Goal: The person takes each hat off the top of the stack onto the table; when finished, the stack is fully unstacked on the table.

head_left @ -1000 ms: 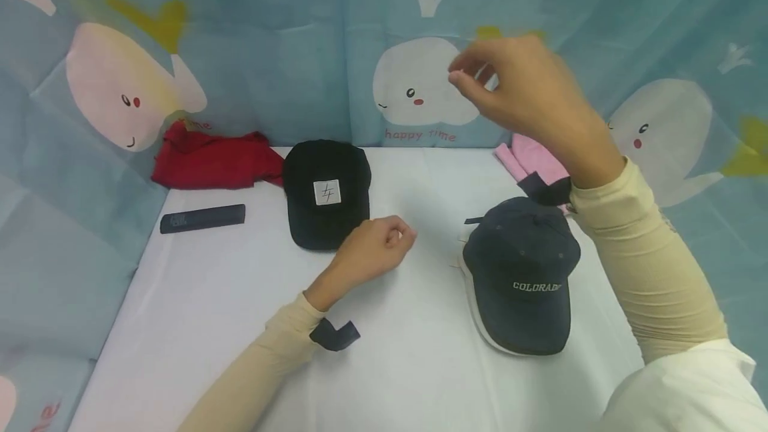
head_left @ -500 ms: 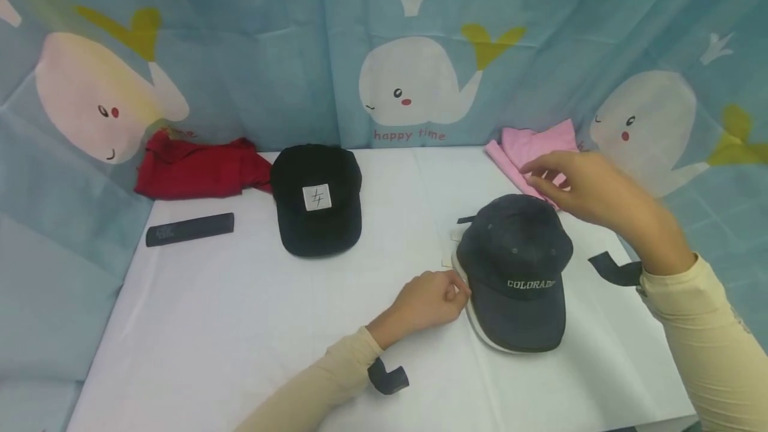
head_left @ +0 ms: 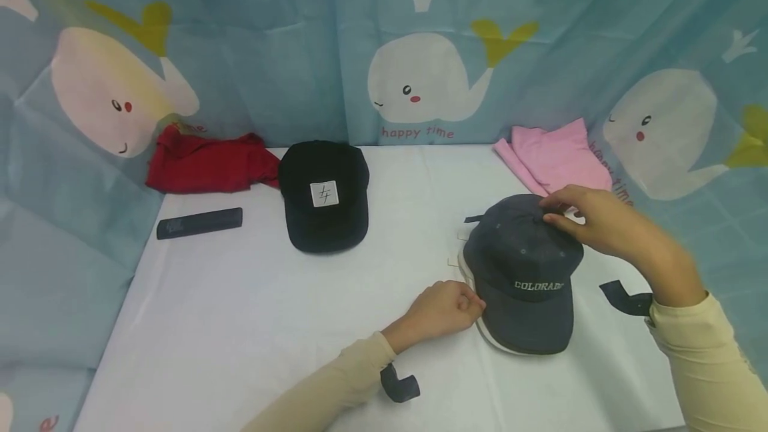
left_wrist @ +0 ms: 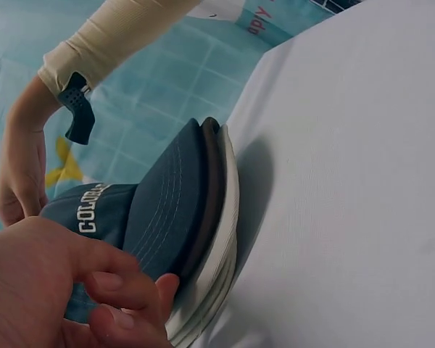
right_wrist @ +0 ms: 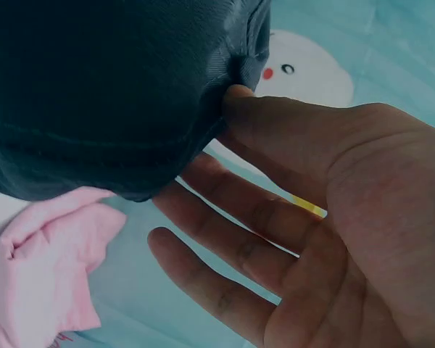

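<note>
A navy cap (head_left: 522,252) lettered COLORADO tops a stack of caps on the white table. Below it, the left wrist view shows a brown brim (left_wrist: 212,159) and pale brims (left_wrist: 221,239). My left hand (head_left: 444,309) has its fingers curled at the left edge of the navy brim, pinching there. With thumb and fingers, my right hand (head_left: 606,222) pinches the top of the navy crown; the right wrist view has the thumb (right_wrist: 275,123) against the cloth, the other fingers partly behind it.
A black cap (head_left: 325,225) with a white patch lies left of centre. Behind it is a folded red cloth (head_left: 207,165); a dark flat strip (head_left: 200,223) lies in front of that. Folded pink cloth (head_left: 561,159) sits behind the stack, before a blue whale-print curtain (head_left: 288,72).
My right hand has come down from high above the table onto the navy crown. My left hand has moved right, from beside the black cap to the stack's brim edge.
</note>
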`<state>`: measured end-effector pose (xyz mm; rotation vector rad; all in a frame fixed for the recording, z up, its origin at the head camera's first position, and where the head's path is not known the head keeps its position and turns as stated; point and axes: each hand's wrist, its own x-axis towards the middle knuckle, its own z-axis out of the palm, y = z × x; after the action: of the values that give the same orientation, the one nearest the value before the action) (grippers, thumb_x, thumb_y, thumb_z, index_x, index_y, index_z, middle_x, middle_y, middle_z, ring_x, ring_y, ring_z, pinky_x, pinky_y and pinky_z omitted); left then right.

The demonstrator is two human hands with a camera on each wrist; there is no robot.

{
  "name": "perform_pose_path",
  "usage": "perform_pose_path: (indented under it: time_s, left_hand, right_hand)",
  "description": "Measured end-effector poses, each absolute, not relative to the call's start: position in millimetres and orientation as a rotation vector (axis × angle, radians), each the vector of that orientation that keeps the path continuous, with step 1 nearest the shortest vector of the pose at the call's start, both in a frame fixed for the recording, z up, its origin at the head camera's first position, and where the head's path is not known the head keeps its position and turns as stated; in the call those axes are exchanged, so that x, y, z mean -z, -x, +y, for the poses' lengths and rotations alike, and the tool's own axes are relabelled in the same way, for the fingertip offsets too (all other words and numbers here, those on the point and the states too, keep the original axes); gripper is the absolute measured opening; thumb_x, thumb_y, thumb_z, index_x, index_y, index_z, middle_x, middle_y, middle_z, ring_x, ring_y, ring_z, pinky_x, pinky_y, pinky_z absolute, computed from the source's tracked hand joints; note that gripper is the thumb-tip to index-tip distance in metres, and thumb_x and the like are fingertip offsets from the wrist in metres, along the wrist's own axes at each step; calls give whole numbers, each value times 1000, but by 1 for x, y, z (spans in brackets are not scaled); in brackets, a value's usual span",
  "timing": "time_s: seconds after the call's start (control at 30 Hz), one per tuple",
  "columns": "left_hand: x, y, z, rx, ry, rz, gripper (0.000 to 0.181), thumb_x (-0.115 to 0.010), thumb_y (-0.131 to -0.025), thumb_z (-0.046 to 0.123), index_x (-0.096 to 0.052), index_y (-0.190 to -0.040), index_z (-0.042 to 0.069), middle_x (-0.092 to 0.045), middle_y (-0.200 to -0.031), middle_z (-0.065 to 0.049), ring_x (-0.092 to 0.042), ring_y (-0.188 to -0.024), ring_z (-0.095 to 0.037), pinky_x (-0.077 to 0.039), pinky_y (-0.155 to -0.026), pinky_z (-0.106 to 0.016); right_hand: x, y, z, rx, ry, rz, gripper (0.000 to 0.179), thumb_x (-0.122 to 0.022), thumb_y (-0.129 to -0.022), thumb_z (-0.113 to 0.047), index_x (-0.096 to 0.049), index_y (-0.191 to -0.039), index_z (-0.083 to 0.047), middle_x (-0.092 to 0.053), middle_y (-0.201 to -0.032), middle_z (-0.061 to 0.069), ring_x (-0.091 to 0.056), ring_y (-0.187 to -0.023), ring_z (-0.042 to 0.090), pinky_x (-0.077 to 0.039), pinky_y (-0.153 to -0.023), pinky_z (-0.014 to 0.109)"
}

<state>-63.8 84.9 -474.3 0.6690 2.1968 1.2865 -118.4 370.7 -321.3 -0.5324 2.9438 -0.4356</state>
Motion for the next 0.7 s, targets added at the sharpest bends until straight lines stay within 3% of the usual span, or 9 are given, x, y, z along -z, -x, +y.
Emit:
perform_pose_path:
  time_s: [0.17,0.3,0.53,0.7]
  left_hand:
    - [475,63,89,-1274,-672,2251,18,-67,-99,29,-70,-84,19,-50,-53,12,-47,-50,-4,-31,-49,-22]
    - [478,61,93,-1325,-642,2282,16,-69,-98,28,-66,-85,20,-50,-55,13,-48,-51,-3,-33,-48,-21]
    - [478,61,101,-1585,-572,2160,13,-70,-101,22,-72,-100,8,-52,-59,11,-48,-55,-1,-36,-52,-18]
    - [471,66,103,-1687,-495,2026,15,-72,-100,22,-72,-94,8,-44,-57,10,-45,-56,-1,-33,-53,-18]
  right_hand:
    - [325,118,370,423,545,2967,20,-79,-96,-11,-75,-114,-4,-77,-105,7,-73,-100,31,-57,-88,58]
    - [325,117,369,430,562,3000,17,-79,-95,-9,-75,-111,-4,-77,-103,7,-74,-98,30,-57,-86,58]
    - [321,115,367,401,490,3042,16,-77,-96,-7,-74,-111,-5,-76,-100,8,-72,-94,30,-57,-85,59]
    - [310,115,365,358,518,3115,13,-77,-95,-8,-75,-108,-5,-76,-95,6,-73,-88,30,-58,-80,57]
